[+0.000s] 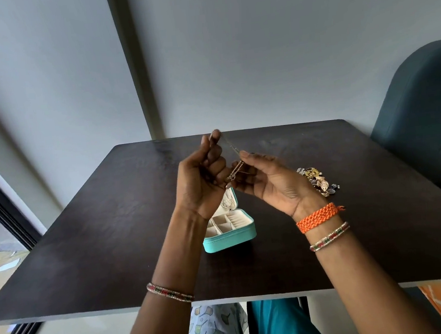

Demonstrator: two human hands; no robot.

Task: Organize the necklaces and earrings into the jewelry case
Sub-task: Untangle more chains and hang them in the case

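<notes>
Head view: both hands raised over table [96,222], working a thin necklace [234,169] between them. Left hand [201,180] has fingers curled, thumb and forefinger pinching one end of the chain up at 12 o'clock of the hand. Right hand [267,180], palm up, fingers curled round the other part; chain runs taut from the left fingertips down to the right, with a small gold loop or pendant hanging at about 9 o'clock of the right hand. Whether the clasp is fastened cannot be told, too small.

Case [229,231] sits open on the table directly below the hands, at 6 o'clock of them, teal shell, cream dividers, lid up toward the hands. Something pale lies in the lid pocket; unclear what. Pile of earrings [317,180] on the table at 3 o'clock of the right hand, well apart from the case.

Step in hand, by judgement: straighten the chain, then lower it into the case. Doing it well: keep the chain taut so it does not knot, let the pendant hang free, lower the loose end first, feed the rest in slowly, release the pinch last. Risk: chain snagging a divider or draping over the rim. Earrings not yet sorted.
</notes>
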